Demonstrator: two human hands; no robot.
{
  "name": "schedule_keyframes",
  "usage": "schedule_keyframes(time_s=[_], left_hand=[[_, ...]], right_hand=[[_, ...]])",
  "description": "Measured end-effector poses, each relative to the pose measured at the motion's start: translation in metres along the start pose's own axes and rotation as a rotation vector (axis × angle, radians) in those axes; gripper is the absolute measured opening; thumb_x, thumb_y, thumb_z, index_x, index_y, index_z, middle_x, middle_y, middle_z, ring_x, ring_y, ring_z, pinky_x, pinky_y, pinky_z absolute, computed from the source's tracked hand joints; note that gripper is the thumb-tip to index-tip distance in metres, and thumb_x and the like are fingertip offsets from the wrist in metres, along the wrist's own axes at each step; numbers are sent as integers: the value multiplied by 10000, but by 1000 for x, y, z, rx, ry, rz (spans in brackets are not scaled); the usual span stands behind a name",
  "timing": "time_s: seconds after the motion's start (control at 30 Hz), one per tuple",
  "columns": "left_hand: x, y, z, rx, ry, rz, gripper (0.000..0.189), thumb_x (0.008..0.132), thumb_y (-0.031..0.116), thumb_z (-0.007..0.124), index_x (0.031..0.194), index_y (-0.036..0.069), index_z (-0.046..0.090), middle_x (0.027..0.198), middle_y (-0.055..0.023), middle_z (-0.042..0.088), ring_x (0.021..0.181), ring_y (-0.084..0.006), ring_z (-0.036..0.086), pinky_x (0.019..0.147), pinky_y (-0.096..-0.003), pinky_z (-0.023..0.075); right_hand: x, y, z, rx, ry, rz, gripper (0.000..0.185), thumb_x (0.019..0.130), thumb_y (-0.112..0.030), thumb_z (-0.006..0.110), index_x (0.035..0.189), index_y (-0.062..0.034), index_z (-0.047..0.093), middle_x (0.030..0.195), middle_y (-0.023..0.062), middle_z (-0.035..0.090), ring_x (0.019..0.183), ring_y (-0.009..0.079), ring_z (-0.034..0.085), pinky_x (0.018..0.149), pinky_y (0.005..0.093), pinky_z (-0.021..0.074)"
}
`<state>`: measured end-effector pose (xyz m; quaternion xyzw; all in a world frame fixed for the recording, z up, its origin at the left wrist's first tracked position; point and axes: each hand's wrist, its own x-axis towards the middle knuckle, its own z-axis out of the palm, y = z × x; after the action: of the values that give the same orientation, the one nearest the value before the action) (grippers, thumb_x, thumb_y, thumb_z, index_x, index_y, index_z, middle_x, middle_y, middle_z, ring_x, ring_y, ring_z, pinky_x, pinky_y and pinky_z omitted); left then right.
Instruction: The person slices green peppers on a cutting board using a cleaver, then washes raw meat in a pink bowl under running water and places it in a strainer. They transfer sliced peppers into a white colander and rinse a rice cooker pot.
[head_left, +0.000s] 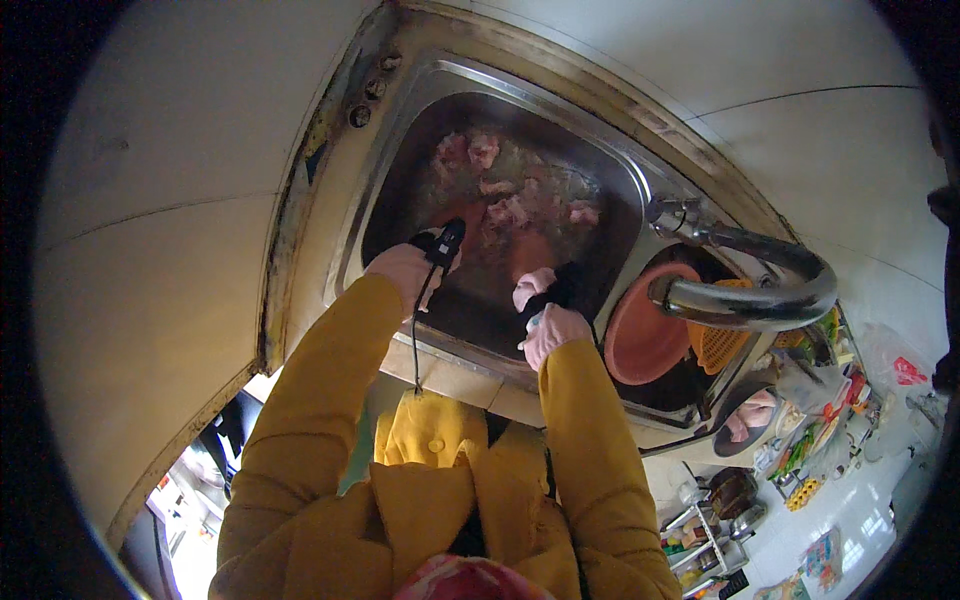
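Observation:
Raw meat pieces (506, 210) lie in cloudy water in a steel sink basin (409, 169). My left hand (471, 223) reaches into the water just left of the nearest pieces. Beside it, my right hand (531, 253) is also in the basin, below the middle pieces. Murky water blurs the fingers of both hands, so whether either one grips a piece cannot be made out. Pink cuffs cover my wrists, and a black device (448, 241) with a cable is strapped over the left one. Another black strap (551, 292) wraps the right wrist.
A chrome faucet (750, 300) curves over the smaller right basin, which holds a pink plastic bowl (637, 337) and an orange basket (716, 341). Pink meat (752, 412) rests in a dark pan farther right. Several bags and vegetables crowd the counter beyond. Tiled walls (165, 150) flank the sink.

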<state>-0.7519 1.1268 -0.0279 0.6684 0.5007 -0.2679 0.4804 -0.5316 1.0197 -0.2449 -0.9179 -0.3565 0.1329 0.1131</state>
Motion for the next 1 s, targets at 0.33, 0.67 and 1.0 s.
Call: schedule_keyframes(time_s=[0.33, 0.67, 1.0], left_hand=[[19, -10, -7, 148, 311, 358, 216, 837, 219, 599, 1032, 138, 647, 891, -145, 666, 861, -322, 635, 730, -401, 508], [27, -9, 3, 164, 225, 358, 206, 845, 206, 625, 1031, 120, 643, 903, -115, 654, 856, -275, 621, 733, -378, 507], [17, -15, 18, 152, 162, 348, 200, 852, 194, 650, 1030, 102, 638, 915, -85, 641, 852, -228, 607, 736, -355, 506]], right_hand=[[3, -31, -27, -214, 1, -448, 499, 805, -424, 596, 1255, -219, 533, 1411, 117, 425, 1382, 342, 270, 1060, 582, 245], [-9, -17, -20, -212, 138, -346, 507, 846, -512, 553, 1292, -274, 506, 1482, 96, 341, 1334, 362, 343, 986, 580, 348], [-57, -40, -39, -113, -12, -88, 532, 678, -459, 750, 1086, -138, 631, 1307, 162, 483, 1183, 416, 458, 861, 515, 480]])
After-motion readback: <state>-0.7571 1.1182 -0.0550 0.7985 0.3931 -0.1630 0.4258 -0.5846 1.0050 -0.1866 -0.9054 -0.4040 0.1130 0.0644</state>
